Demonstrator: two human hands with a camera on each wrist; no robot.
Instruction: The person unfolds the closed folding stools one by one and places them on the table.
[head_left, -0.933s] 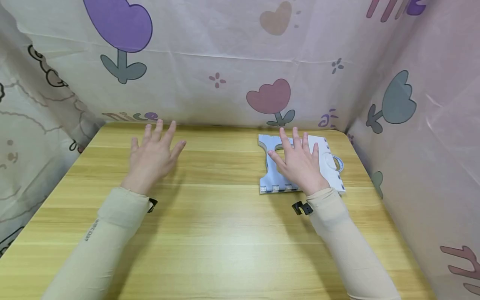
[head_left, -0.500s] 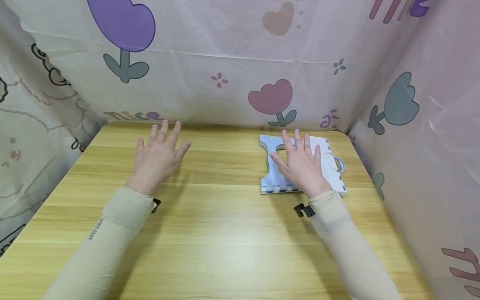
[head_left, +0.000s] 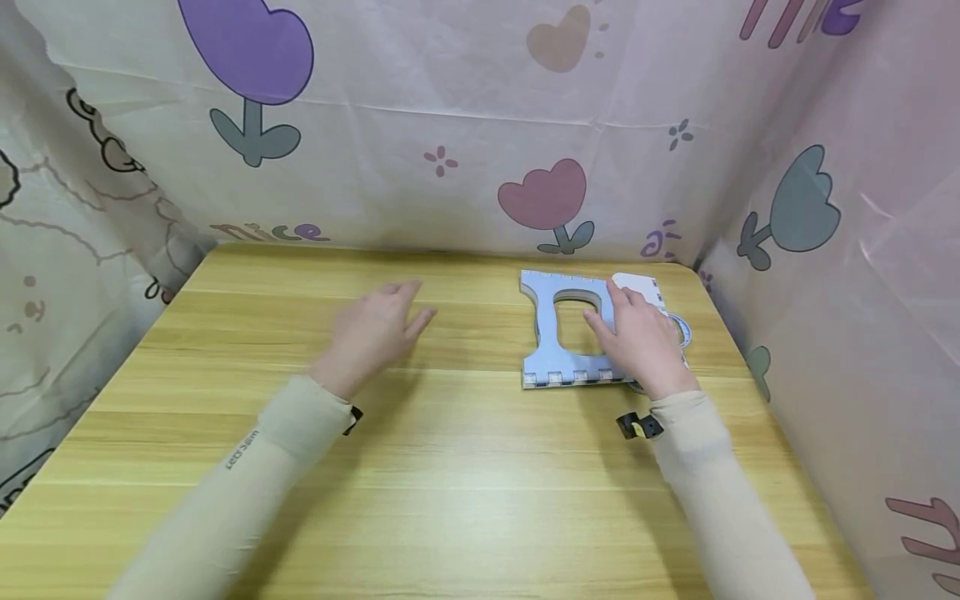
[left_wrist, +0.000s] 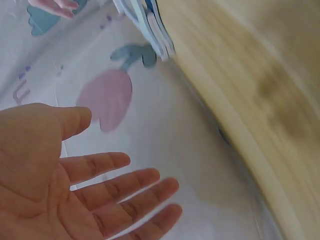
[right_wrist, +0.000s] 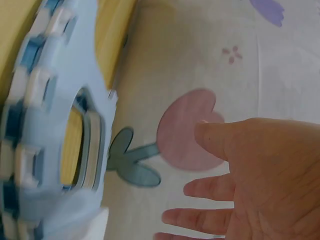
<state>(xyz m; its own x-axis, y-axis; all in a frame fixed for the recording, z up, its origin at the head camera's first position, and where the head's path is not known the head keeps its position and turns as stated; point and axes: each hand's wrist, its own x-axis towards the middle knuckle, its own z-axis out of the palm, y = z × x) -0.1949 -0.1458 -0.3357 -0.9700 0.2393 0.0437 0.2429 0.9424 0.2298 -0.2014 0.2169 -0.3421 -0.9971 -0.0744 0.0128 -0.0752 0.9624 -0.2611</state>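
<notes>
A flat, folded plastic piece (head_left: 551, 354) in light blue and white lies at the table's back right. It has a rounded opening in the middle and hinge-like knuckles along its edges. My right hand (head_left: 645, 346) is over its white right part, fingers extended; in the right wrist view the hand (right_wrist: 265, 175) appears apart from the folded piece (right_wrist: 55, 100). My left hand (head_left: 371, 333) hovers left of the piece over the table, holding nothing. In the left wrist view that hand (left_wrist: 45, 175) shows spread fingers, and a corner of the piece (left_wrist: 155, 35) appears at the top.
The wooden table (head_left: 450, 467) meets a printed curtain (head_left: 390, 92) behind it, with more curtain along both sides. A light blue loop (head_left: 682, 331) juts from the right side of the folded piece.
My left hand has moved right toward the middle and turned. My right hand has shifted right and slightly nearer me, uncovering more of the blue part. The folded piece stays in place.
</notes>
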